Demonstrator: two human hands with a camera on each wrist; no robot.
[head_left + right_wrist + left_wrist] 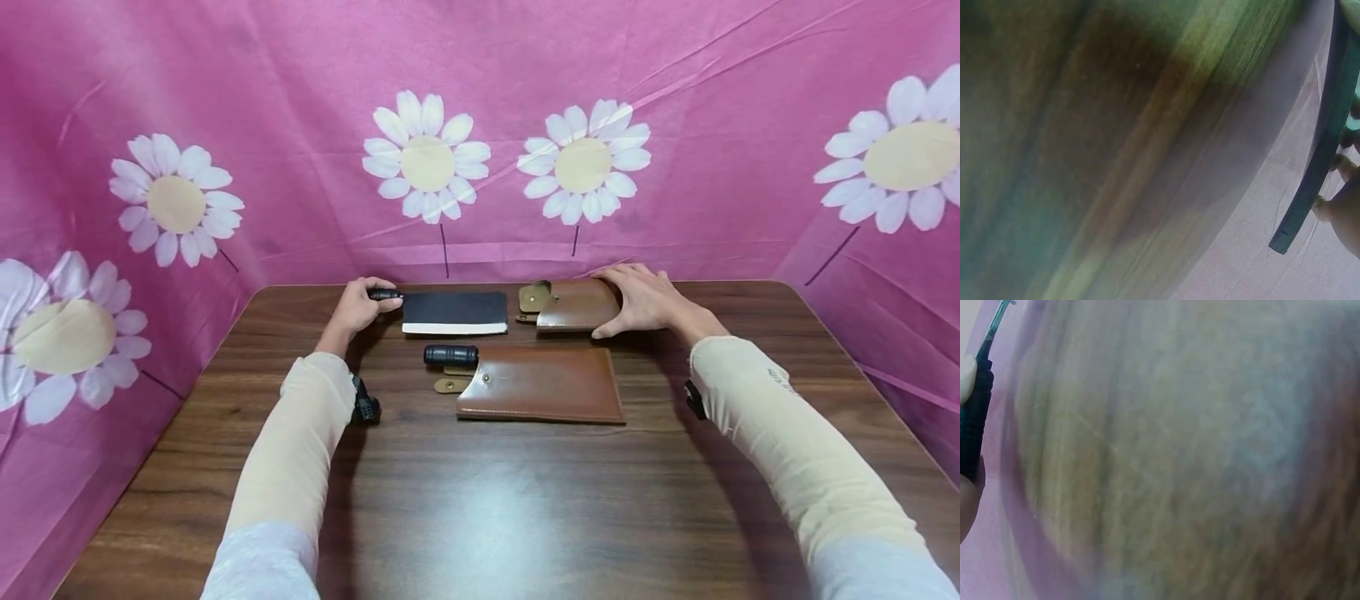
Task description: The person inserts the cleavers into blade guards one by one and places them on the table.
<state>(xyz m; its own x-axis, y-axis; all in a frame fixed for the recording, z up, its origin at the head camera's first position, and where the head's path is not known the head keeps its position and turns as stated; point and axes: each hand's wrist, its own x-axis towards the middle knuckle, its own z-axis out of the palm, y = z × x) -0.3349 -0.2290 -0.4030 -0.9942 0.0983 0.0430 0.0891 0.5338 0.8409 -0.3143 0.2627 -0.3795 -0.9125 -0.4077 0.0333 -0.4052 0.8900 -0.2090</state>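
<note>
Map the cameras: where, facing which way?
Head: on the head, facing forward-down at table, small sheath, black handle; sleeves, left grip, right grip show.
Left wrist: on that wrist, facing blurred table and handle; left fingers at left edge.
Right wrist: on that wrist, facing blurred table and dark edge, apparently the sheath's; right fingers at right edge.
Shared: head and left wrist both show left grip holding handle.

Note that you can read no text in any view: the small dark lettering (778, 379) on your right sleeve (780, 442) is illegible.
</note>
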